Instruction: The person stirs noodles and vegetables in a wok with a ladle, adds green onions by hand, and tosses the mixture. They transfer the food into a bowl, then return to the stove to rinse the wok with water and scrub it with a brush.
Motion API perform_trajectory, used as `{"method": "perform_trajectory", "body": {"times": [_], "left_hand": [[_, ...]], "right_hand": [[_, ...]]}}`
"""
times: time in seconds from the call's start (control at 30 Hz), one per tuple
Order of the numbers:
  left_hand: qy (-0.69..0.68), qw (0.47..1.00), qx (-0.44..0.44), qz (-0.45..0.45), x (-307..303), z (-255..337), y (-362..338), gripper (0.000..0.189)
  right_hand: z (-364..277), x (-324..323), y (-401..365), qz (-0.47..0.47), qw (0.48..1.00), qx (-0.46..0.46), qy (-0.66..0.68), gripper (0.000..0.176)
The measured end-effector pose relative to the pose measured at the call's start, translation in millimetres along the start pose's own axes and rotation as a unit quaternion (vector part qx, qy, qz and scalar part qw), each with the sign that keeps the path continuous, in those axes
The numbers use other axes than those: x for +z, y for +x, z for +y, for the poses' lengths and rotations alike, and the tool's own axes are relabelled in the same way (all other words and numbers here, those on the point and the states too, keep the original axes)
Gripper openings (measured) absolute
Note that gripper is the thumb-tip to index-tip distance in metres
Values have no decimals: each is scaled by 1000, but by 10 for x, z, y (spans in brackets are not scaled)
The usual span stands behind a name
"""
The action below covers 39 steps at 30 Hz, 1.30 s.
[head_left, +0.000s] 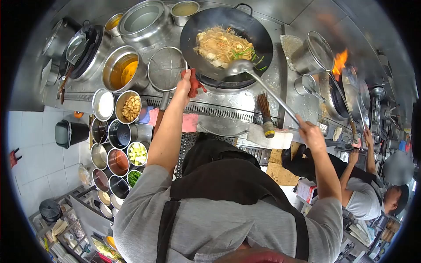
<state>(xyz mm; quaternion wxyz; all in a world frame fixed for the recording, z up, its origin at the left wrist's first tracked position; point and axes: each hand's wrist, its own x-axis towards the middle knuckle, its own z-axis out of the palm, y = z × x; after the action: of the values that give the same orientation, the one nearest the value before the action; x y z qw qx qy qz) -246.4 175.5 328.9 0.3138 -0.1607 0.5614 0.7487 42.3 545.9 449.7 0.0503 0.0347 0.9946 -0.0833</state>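
Observation:
A large black wok (pixel 193 33) holds pale noodles (pixel 223 41) with green vegetable pieces at their right. At the wok's lower left edge, my left hand (pixel 185 83) is closed on a red cloth (pixel 195 84). My right hand (pixel 312 135) grips the end of a long metal handle. That handle leads up and left to a ladle (pixel 241 66), whose bowl rests in the wok at the lower edge of the noodles. A round wire strainer (pixel 164 70) lies just left of my left hand.
Left stand a pot of orange liquid (pixel 125 72) and several ingredient containers. A bamboo brush (pixel 265 115) lies below the wok at the counter's front edge. At the right, a co-worker (pixel 364 193) works near a wok with open flame (pixel 340 61).

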Motion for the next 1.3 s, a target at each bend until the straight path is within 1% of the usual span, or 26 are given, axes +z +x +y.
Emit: {"method": "perform_trajectory", "body": {"times": [0.1,0.13,0.23,0.27,0.37,0.43,0.47,0.5,0.57,0.6,0.63,0.7,0.73,0.77,0.8,0.83,0.9,0.93,1.0,1.03,1.07,1.1,1.17,1.2,1.23,1.3], "left_hand": [[57,997,-43,13,177,-13,344,36],[40,997,-64,-26,159,-31,430,26],[104,993,-45,-34,139,-255,703,14],[11,1000,-7,-27,267,-234,474,20],[-49,999,12,-14,433,-387,-6,24],[-105,994,18,-30,668,-262,-821,17],[-102,995,18,7,737,-186,-1059,9],[-100,995,14,13,651,-240,-940,9],[-83,996,15,-34,432,-280,-516,12],[-80,997,-22,-2,507,-181,-487,12],[-90,995,-37,-19,498,-212,-374,12],[-60,998,-3,-21,403,-425,-260,10],[-58,998,-5,-20,312,-578,-277,10],[-51,998,6,-37,177,-806,-424,17],[-45,997,23,-55,93,-965,-623,24],[-65,997,35,9,144,-1008,-976,34],[-27,997,-52,39,148,-835,-1481,30],[-27,997,-52,45,174,-712,-1500,30],[-111,994,-15,-7,318,-367,-1293,22],[-118,993,6,7,475,-219,-1223,10],[-110,994,12,-21,499,-202,-1026,7],[-101,994,17,-48,487,-259,-801,6],[-88,995,-1,-46,469,-345,-392,7],[-75,996,-20,-41,445,-434,-274,8],[-71,996,-23,-46,371,-575,-258,8],[-87,994,28,-66,242,-825,-440,14]], "right_hand": [[128,-190,-177,22,996,54,-60,57],[129,-181,-210,26,996,62,-63,57],[-2,-116,-239,55,994,84,-33,56],[-93,-148,-278,46,995,90,-14,56],[-416,-470,-530,13,994,104,-2,55],[-586,-781,-706,-47,994,84,46,54],[-577,-789,-674,-51,994,83,47,54],[-583,-764,-650,-71,989,86,97,52],[-597,-606,-492,-90,978,101,157,50],[-579,-430,-300,-88,976,112,164,49],[-537,-202,-117,-75,979,111,151,49],[-518,241,125,-65,982,109,137,50],[-557,440,193,0,987,88,131,51],[-573,540,171,62,988,70,125,53],[-584,491,82,61,987,71,127,53],[-653,383,-49,52,987,88,124,54],[-716,189,-362,72,985,89,125,55],[-702,46,-503,32,985,107,132,55],[-648,-188,-632,-19,981,122,153,56],[-607,-259,-665,-30,978,120,166,57],[-536,-239,-641,-23,988,83,125,56],[-511,-198,-546,-19,989,84,123,56],[-480,-45,-271,25,999,28,-9,52],[-451,107,-104,40,999,27,-22,51],[-453,269,-2,55,997,27,-36,50],[-553,400,49,90,995,52,-2,52]]}}
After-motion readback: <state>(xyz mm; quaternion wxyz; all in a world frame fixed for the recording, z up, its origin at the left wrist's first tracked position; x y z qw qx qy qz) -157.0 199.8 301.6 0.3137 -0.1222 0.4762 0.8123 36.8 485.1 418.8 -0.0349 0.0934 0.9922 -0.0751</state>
